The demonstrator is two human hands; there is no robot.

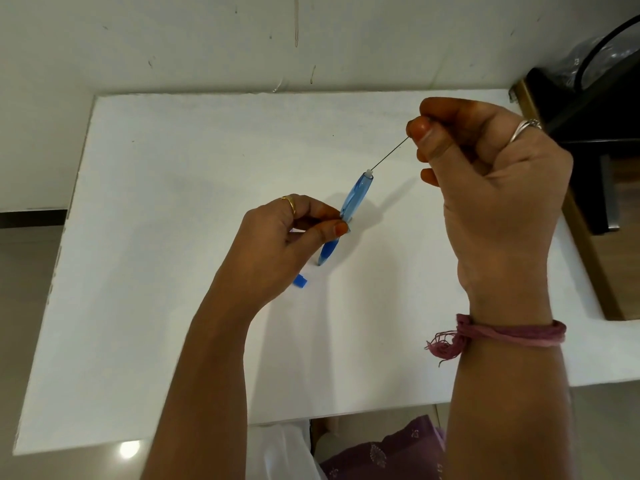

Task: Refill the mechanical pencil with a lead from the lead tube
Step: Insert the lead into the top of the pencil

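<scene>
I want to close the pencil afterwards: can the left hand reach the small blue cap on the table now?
Probably not yet: the left hand is pinching the pencil, though the cap lies uncovered just beside its wrist.

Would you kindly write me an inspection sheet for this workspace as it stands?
Surface: white table, bare apart from the items below.
Job's things: blue pencil held tilted, open top end up; thin lead with its lower end at that opening; lead tube not seen.
Clutter: small blue cap lying on the table by the left wrist.
Grips: left hand pinches the pencil mid-barrel; right hand pinches the lead's upper end.
Cables: nothing seen.
Surroundings: scuffed white wall; dark bin at far right.
</scene>
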